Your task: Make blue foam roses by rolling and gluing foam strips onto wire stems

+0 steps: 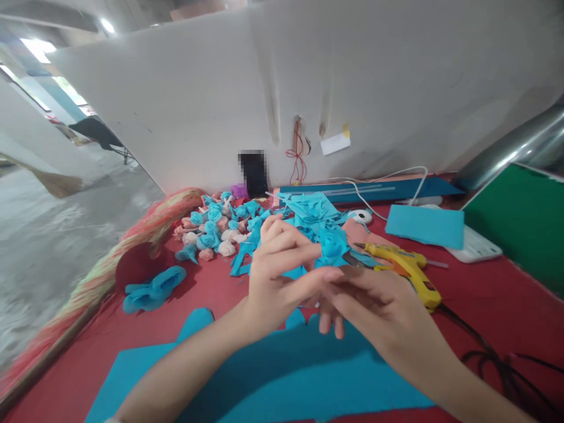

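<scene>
My left hand (277,276) is pinched closed on a small blue fabric rose (332,247), held above the red table (211,288). My right hand (374,305) sits just below and to the right, its fingers curled against the left hand's fingers and the base of the rose. A large blue felt sheet (273,370) lies under both forearms. A yellow glue gun (408,267) rests on the table right behind my right hand.
A heap of finished blue and pink fabric roses (215,226) and blue scraps (308,211) lies at the back. A blue cut piece (152,288) is at left, a blue sheet (425,226) on a white keyboard at right, a black cord (497,364) trails right. A white board stands behind.
</scene>
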Demonstrator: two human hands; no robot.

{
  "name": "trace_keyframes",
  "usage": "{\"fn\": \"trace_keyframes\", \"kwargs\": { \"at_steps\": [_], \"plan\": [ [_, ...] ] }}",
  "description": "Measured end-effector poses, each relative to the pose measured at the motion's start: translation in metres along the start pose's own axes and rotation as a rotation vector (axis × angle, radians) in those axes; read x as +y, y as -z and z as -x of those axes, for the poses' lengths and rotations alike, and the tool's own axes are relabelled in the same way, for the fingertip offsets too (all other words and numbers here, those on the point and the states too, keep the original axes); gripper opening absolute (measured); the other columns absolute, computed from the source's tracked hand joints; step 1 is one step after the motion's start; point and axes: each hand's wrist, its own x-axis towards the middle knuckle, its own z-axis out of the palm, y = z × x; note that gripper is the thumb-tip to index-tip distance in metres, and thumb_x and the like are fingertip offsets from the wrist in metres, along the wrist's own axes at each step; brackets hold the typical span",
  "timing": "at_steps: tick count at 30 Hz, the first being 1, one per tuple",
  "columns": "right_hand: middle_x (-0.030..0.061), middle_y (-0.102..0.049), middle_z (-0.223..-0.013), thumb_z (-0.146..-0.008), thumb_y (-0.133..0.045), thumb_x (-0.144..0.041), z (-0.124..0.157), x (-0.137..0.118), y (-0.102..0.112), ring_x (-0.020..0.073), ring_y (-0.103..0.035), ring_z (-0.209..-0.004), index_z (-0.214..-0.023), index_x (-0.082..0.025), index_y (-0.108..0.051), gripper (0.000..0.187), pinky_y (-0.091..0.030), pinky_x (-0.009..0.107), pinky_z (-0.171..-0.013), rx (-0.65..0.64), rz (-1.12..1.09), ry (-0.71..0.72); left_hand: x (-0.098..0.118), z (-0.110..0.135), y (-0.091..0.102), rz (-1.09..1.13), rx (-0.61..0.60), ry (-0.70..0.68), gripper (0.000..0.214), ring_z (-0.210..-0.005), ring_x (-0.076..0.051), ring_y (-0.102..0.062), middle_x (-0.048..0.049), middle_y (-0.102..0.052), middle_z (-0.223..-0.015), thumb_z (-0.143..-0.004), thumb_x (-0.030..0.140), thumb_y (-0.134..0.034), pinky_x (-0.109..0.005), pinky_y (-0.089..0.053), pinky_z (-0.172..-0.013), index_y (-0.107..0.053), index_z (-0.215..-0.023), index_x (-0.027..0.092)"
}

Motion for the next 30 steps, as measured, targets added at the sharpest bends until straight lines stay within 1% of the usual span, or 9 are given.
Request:
{"fn": "trace_keyframes", "kwargs": {
  "at_steps": [6,10,14,18,20,22,24,27,30],
  "plan": [
    [-0.0028,-0.064,-0.048,-0.076,-0.05,-0.018,0.001,0.001,0.001,0.0103,-0.06,-0.039,-0.065,-0.021,-0.064,0.018,-0.049,0.014,-0.038,-0.014,-0.028,0.021,-0.003,0.0,-0.003,-0.035,0.047,-0.027,0.041,-0.055,-0.012,-0.043,0.0027,-0.048,-0.052,-0.075,0.052,-0.059,-0.039,-0.035,-0.076,-0.059,-0.054,0.017],
    [-0.0031,-0.064,-0.05,-0.083,-0.049,-0.021,0.003,0.003,0.003,0.0104,-0.06,-0.039,-0.067,-0.021,-0.062,0.021,-0.049,0.015,-0.037,0.0,0.056,0.111,-0.003,0.001,-0.002,0.023,0.046,-0.054,0.031,-0.057,-0.012,-0.048,0.0029,-0.053,-0.056,-0.077,0.049,-0.06,-0.037,-0.036,-0.081,-0.066,-0.074,0.019],
    [-0.0035,-0.066,-0.055,-0.085,-0.052,-0.019,0.0,0.007,0.006,0.0091,-0.062,-0.044,-0.075,-0.019,-0.064,0.016,-0.051,0.014,-0.044,0.147,0.197,0.21,-0.003,0.003,0.0,0.149,0.022,0.125,0.023,-0.067,-0.013,-0.054,0.0016,-0.061,-0.069,-0.09,0.034,-0.046,-0.037,-0.035,-0.09,-0.065,-0.098,0.023],
    [-0.004,-0.067,-0.06,-0.083,-0.054,-0.013,-0.002,0.011,0.009,0.0079,-0.064,-0.051,-0.073,-0.02,-0.065,0.016,-0.051,0.012,-0.049,0.225,0.357,0.329,-0.008,0.002,-0.001,0.312,0.089,0.271,0.013,-0.066,-0.011,-0.055,0.004,-0.062,-0.064,-0.085,0.022,-0.056,-0.032,-0.041,-0.083,-0.066,-0.077,0.024],
    [-0.0043,-0.068,-0.064,-0.083,-0.054,-0.011,-0.002,0.012,0.011,0.0085,-0.064,-0.053,-0.075,-0.022,-0.064,0.017,-0.052,0.014,-0.053,0.236,0.422,0.405,-0.01,0.002,-0.001,0.341,0.089,0.237,0.018,-0.061,-0.011,-0.053,0.0042,-0.06,-0.058,-0.082,0.025,-0.061,-0.033,-0.041,-0.079,-0.064,-0.065,0.022],
    [-0.0033,-0.071,-0.072,-0.082,-0.054,-0.008,-0.001,0.014,0.012,0.0101,-0.067,-0.06,-0.08,-0.023,-0.064,0.018,-0.054,0.016,-0.061,0.235,0.479,0.476,-0.01,0.002,0.001,0.337,0.081,0.193,0.028,-0.058,-0.012,-0.051,0.0032,-0.058,-0.056,-0.087,0.026,-0.053,-0.035,-0.041,-0.078,-0.063,-0.061,0.021],
    [-0.0007,-0.073,-0.081,-0.082,-0.054,-0.007,0.0,0.016,0.013,0.0119,-0.069,-0.07,-0.083,-0.022,-0.064,0.019,-0.055,0.018,-0.068,0.232,0.523,0.534,-0.007,0.0,0.004,0.319,0.057,0.148,0.029,-0.064,-0.013,-0.052,0.001,-0.059,-0.062,-0.091,0.023,-0.044,-0.035,-0.041,-0.08,-0.066,-0.072,0.022],
    [0.0026,-0.073,-0.087,-0.083,-0.053,-0.006,0.0,0.018,0.013,0.0125,-0.069,-0.081,-0.084,-0.02,-0.063,0.017,-0.054,0.017,-0.073,0.222,0.563,0.593,-0.002,-0.004,0.009,0.245,-0.076,0.017,0.02,-0.077,-0.016,-0.053,-0.0027,-0.06,-0.078,-0.086,0.021,-0.052,-0.035,-0.041,-0.081,-0.065,-0.101,0.021],
    [0.003,-0.073,-0.087,-0.087,-0.049,-0.008,0.0,0.018,0.013,0.0102,-0.068,-0.083,-0.082,-0.02,-0.061,0.018,-0.053,0.014,-0.074,0.201,0.573,0.646,0.003,-0.01,0.01,0.168,-0.165,-0.126,0.025,-0.074,-0.016,-0.054,-0.0043,-0.061,-0.08,-0.078,0.027,-0.064,-0.037,-0.041,-0.08,-0.066,-0.101,0.017]
  ]
}}
